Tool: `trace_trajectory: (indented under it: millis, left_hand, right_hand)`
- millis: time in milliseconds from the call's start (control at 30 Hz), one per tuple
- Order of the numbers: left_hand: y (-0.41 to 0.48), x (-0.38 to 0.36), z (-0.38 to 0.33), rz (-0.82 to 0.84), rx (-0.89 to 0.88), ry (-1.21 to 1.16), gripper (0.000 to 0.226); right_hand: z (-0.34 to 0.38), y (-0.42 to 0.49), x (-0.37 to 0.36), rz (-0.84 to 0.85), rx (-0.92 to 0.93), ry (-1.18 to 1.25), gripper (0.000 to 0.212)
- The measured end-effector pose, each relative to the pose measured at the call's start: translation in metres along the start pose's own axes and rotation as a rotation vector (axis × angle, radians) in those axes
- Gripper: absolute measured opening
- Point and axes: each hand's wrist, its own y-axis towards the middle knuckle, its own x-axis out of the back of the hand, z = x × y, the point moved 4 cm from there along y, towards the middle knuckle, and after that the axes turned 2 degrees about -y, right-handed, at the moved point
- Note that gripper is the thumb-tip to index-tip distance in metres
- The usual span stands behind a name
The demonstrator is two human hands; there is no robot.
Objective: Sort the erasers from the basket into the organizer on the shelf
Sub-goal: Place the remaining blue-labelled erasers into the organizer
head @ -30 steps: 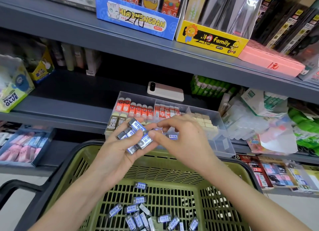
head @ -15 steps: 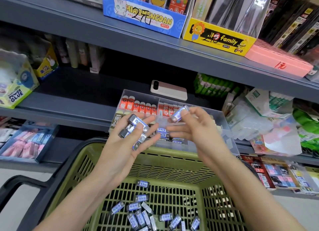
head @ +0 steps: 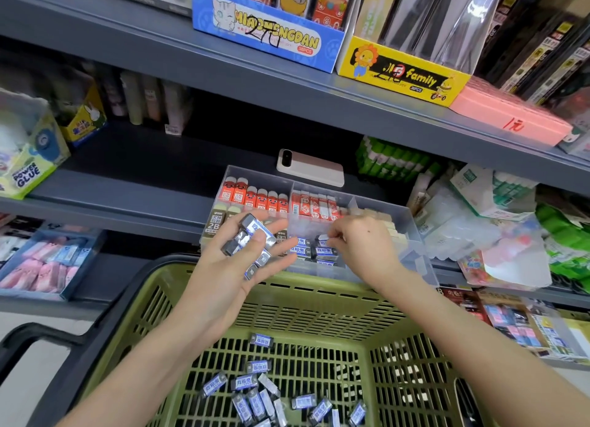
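Clear plastic organizer (head: pixel 415 235) sits at front edge of grey shelf (head: pixel 127 200); all positions below are ref. to it. L hand (head: pixel 230 273) is palm-up just in front of organizer's left-front corner, fingers curled up round a handful of erasers (head: pixel 253 235), black w/ blue-white sleeves, stacked loosely across the fingers; thumb stretched out toward organizer's front wall. R hand (head: pixel 367 244) reaches over the front wall into front-middle compartment, fingertips pinching a single eraser (head: pixel 323 238) of same type, at or just above the row lying there; contact w/ that row cannot be confirmed. In that compartment the filed erasers (head: pixel 325 251) lie flat, labels up, side by side. Rear-left compartment: red-sleeved erasers (head: pixel 252 198) upright in a row. Rear-middle: red-and-white erasers (head: pixel 314 207), also upright. Front-left: khaki 2B erasers (head: pixel 214 220), partly hidden by L hand. Right compartment: beige erasers (head: pixel 384 219), partly hidden behind R hand. Directly behind organizer, close to its rear wall, a pale phone (head: pixel 311 172) lies flat, lens end to the left. Below and in front of organizer: green plastic basket (head: pixel 287 281), its far rim just under organizer's front wall. On basket floor, loose erasers (head: pixel 255 391), same blue-white type, more than a dozen, scattered at mixed angles, some overlapping.
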Motion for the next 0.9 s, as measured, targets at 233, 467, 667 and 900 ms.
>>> trace_trajectory:
  millis: [233, 467, 667, 900]
  left_hand:
    - [-0.001, 0.000, 0.001, 0.017, 0.013, 0.018, 0.034]
    - [0.000, 0.000, 0.001, 0.019, 0.013, 0.013, 0.035]
    - [-0.001, 0.000, 0.001, 0.015, 0.016, 0.007, 0.035]
    - [-0.001, 0.000, 0.000, 0.013, 0.004, 0.017, 0.031]
  right_hand:
    - [-0.007, 0.006, 0.005, 0.056, 0.007, 0.019, 0.009]
    - [-0.013, 0.000, 0.011, -0.076, -0.131, 0.178, 0.019]
    - [-0.008, -0.001, 0.005, -0.165, -0.119, 0.044, 0.015]
    - [-0.010, 0.003, 0.004, -0.032, -0.077, -0.043, 0.019]
